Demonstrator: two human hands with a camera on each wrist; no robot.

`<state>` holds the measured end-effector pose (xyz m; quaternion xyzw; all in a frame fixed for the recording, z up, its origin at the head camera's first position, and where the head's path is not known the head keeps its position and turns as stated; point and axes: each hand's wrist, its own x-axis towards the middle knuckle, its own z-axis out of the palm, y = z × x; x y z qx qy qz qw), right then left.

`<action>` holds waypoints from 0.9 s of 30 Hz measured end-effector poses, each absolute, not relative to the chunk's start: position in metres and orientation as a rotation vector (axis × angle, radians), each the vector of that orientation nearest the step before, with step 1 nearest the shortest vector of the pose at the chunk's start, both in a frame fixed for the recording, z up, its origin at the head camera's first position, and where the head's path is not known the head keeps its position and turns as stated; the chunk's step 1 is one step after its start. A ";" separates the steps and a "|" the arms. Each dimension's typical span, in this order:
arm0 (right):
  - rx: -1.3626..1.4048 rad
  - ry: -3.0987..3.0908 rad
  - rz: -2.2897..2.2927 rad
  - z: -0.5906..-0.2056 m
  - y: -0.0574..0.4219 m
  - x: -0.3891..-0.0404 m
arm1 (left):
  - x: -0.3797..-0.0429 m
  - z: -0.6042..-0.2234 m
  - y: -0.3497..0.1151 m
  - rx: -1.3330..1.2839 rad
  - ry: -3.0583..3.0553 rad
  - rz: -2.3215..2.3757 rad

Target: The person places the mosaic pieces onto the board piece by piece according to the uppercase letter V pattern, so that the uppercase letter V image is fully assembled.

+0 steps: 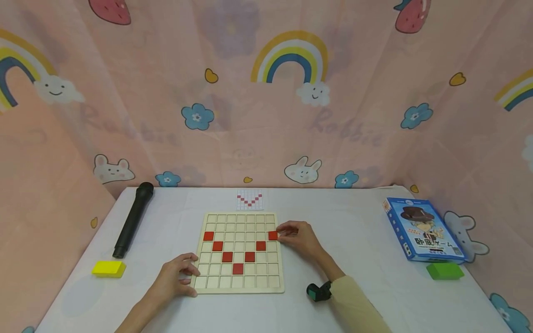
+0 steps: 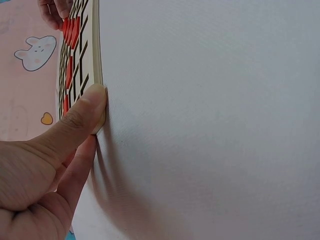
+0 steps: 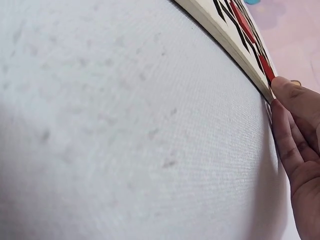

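A pale wooden grid board (image 1: 266,281) lies on the white table, with several red square tiles (image 1: 238,268) in its cells forming a V. My left hand (image 1: 176,276) grips the board's left edge near the front corner; in the left wrist view, the thumb (image 2: 92,102) presses the edge and the fingers lie below it. At the right edge, my right hand (image 1: 301,238) pinches the board beside the uppermost right red tile (image 1: 272,236). The right wrist view has that thumb (image 3: 285,87) at the tile's end, a finger against the rim beneath.
Behind the board lies a small card (image 1: 250,200) printed with a red V on a grid. A black microphone (image 1: 134,219) and a yellow block (image 1: 108,269) are on the left. To the right are a blue game box (image 1: 424,230) and a green block (image 1: 444,271).
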<state>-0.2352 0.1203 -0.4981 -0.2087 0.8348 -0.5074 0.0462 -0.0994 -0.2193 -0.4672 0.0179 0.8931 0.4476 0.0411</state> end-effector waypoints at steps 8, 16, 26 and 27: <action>-0.625 2.567 -1.545 -0.498 0.119 -0.236 | -0.101 -0.468 -0.221 0.077 2.735 1.374; -0.653 2.500 -1.645 -0.466 0.116 -0.217 | -0.102 -0.470 -0.221 0.068 2.738 1.365; -0.665 2.430 -1.714 -0.471 0.117 -0.220 | -0.101 -0.470 -0.219 0.054 2.740 1.360; -0.665 2.430 -1.713 -0.472 0.117 -0.220 | -0.101 -0.469 -0.219 0.053 2.737 1.363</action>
